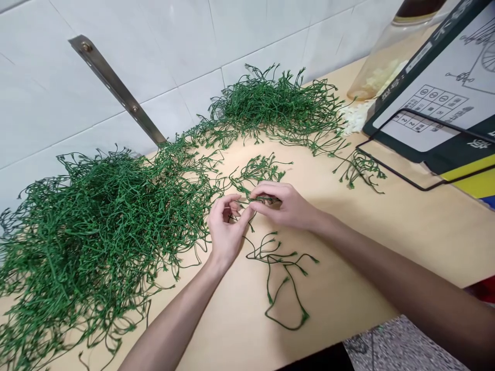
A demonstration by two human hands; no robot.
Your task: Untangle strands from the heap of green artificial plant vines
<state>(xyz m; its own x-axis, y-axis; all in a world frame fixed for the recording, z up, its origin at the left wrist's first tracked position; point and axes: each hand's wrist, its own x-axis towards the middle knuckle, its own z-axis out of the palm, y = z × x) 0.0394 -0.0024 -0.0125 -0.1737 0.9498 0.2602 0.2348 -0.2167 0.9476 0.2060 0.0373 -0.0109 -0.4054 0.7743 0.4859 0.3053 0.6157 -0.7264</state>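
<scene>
My left hand (pixel 229 222) and my right hand (pixel 279 205) meet above the middle of the table. Thin green plastic stems (pixel 266 199) are pinched between my right thumb and fingers. My left thumb reaches to the same spot, its fingers curled round the stems' ends, partly hidden. Just beyond my hands lies a small bunch of green stems (pixel 260 169) with forked tips. Several loose stems (pixel 286 257) lie on the table nearer to me, one bent into a loop.
A large heap of green stems (pixel 100 232) covers the left side, and another heap (pixel 274 103) lies against the tiled wall (pixel 162 46). A small clump (pixel 359 167) is at right, by a black wire frame (pixel 433 188), a printed box (pixel 444 103) and a clear jar (pixel 381 62).
</scene>
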